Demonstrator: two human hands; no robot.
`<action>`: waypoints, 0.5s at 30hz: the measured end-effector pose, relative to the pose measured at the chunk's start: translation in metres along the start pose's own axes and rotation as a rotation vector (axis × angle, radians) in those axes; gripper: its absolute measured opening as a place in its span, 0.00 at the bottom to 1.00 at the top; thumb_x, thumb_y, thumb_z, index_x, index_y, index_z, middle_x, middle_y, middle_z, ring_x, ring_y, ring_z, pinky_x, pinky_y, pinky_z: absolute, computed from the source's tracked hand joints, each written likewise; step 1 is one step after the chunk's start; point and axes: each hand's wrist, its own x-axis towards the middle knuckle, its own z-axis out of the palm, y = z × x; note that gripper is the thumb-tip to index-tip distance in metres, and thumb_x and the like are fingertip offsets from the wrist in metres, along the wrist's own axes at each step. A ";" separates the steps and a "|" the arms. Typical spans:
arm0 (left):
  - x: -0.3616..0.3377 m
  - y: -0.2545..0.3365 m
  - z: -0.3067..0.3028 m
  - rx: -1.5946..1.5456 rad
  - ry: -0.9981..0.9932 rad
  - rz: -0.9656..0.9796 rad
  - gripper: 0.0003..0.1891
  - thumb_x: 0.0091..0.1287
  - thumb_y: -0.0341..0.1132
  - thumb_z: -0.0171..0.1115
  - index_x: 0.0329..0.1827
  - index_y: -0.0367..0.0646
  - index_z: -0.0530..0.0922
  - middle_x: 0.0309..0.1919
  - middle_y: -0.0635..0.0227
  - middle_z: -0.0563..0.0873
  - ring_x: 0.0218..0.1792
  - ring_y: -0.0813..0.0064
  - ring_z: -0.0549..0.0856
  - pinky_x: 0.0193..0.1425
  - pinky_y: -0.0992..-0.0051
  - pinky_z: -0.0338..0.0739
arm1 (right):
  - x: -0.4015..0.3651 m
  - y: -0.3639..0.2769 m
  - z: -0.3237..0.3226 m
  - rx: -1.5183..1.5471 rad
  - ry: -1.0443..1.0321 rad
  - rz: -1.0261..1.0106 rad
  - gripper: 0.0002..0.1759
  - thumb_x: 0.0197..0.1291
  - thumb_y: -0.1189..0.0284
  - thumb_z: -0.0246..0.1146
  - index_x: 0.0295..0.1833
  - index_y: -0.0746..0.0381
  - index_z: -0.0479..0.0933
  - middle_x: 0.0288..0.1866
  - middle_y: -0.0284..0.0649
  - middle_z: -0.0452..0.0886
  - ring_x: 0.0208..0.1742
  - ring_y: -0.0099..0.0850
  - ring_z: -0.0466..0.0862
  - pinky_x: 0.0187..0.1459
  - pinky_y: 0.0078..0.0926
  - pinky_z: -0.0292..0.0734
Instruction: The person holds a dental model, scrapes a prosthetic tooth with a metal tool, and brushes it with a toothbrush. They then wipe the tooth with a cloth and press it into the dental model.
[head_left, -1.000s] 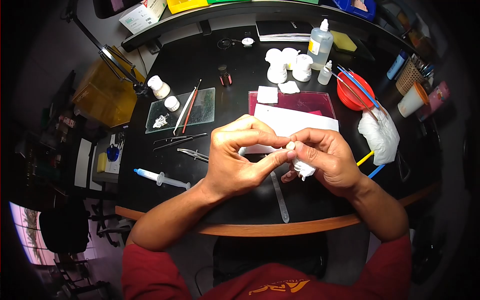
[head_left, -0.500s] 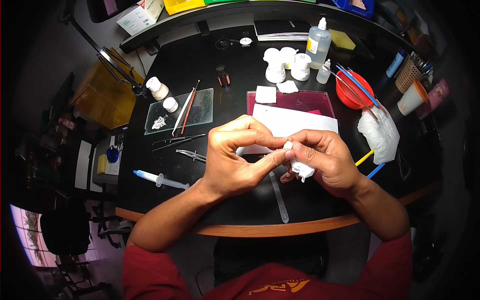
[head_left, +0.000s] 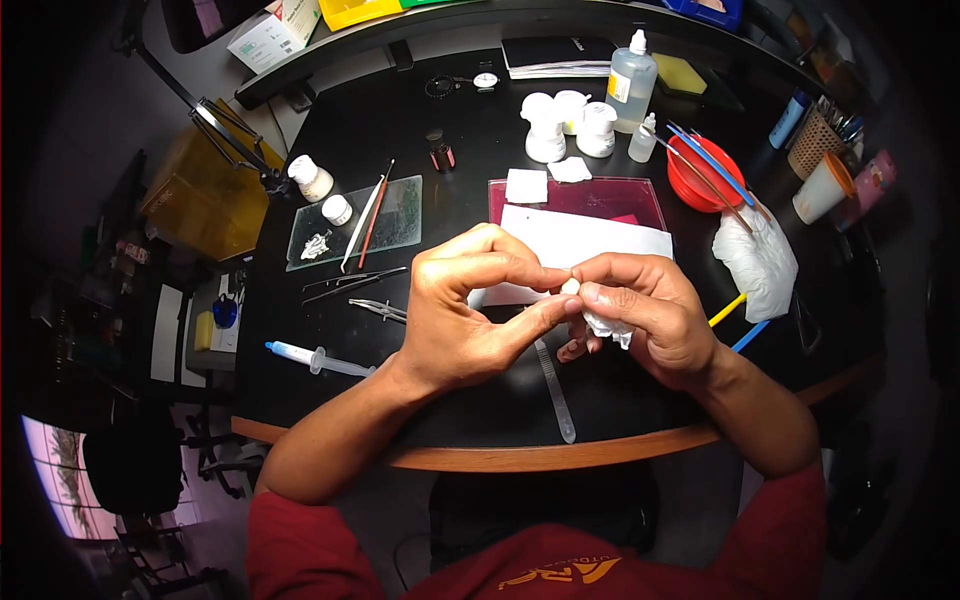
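Observation:
Between the fingertips of both hands is a small whitish piece point(head_left: 571, 287), too small to identify. My left hand point(head_left: 478, 305) pinches it from the left with thumb and index finger. On its other side my right hand point(head_left: 645, 315) grips it too, with a crumpled white tissue point(head_left: 609, 328) held under the fingers. A white sheet of paper point(head_left: 590, 237) lies just beyond the hands, partly on a dark red glass plate point(head_left: 640, 198). Below the hands rests a grey scalpel-like handle point(head_left: 555, 395).
A glass slab point(head_left: 398, 222) with thin tools lies left, near tweezers point(head_left: 378, 310) and a syringe point(head_left: 318, 358). White jars point(head_left: 546, 142), a clear bottle point(head_left: 632, 85) and a red bowl point(head_left: 700, 175) stand beyond. A crumpled cloth point(head_left: 755, 262) is at right.
Both hands still hold the small piece, which looks slightly turned. The tissue in my right hand has shifted a little upward and right. The whole view has moved slightly.

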 end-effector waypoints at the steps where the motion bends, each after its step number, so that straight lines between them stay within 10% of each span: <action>1: 0.000 0.000 0.000 0.004 0.001 0.007 0.12 0.54 0.22 0.83 0.41 0.36 0.92 0.34 0.63 0.89 0.35 0.78 0.85 0.42 0.79 0.77 | 0.000 0.000 0.000 0.001 0.001 -0.001 0.15 0.78 0.70 0.60 0.58 0.69 0.82 0.46 0.40 0.88 0.44 0.21 0.86 0.45 0.24 0.87; 15: 0.001 0.000 -0.001 -0.025 -0.019 0.015 0.12 0.54 0.21 0.82 0.41 0.36 0.91 0.34 0.63 0.88 0.36 0.78 0.86 0.42 0.79 0.79 | 0.001 -0.001 0.000 -0.143 0.019 -0.027 0.14 0.77 0.72 0.59 0.59 0.71 0.78 0.45 0.40 0.86 0.43 0.23 0.87 0.44 0.25 0.88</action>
